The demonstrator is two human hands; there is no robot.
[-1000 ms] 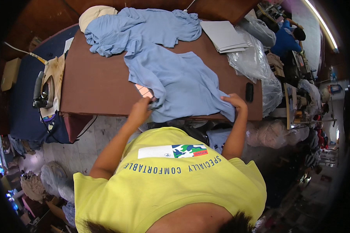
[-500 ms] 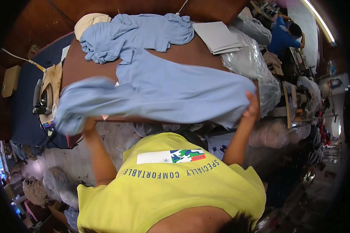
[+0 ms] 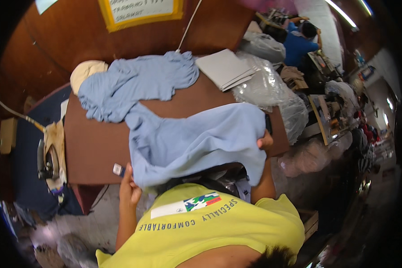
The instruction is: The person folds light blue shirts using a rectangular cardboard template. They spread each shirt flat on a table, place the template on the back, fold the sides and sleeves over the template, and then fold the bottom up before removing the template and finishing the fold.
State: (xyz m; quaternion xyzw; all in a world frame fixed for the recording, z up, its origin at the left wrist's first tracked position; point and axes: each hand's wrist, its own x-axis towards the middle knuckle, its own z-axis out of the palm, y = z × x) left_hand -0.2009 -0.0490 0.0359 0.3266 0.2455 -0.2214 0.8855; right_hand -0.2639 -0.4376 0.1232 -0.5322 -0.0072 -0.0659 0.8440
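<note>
A light blue knit garment (image 3: pixel 196 138) is stretched between my two hands above the front of the brown-covered table (image 3: pixel 98 147). My left hand (image 3: pixel 128 190) pinches its near left corner. My right hand (image 3: pixel 265 142) grips the right end, with part of the fingers hidden by the cloth. A small white and dark blue tag (image 3: pixel 119 169) shows beside my left fingertips; whether it hangs from the garment I cannot tell. The garment's far left part reaches a heap of light blue garments (image 3: pixel 138 80) at the back, and the cloth touches it there.
At the left an iron (image 3: pixel 49 161) stands on a tan cloth over a dark blue board (image 3: pixel 24 134). Grey-white sheets (image 3: pixel 225 69) lie at the back right beside clear plastic bags (image 3: pixel 268 85). A cream bundle (image 3: pixel 87 73) sits back left. Another person (image 3: pixel 301 42) works far right.
The garment's left part, blurred and swinging before, now hangs still and nearer to me. My left hand has come inward to its near corner. My view has shifted, showing more wall.
</note>
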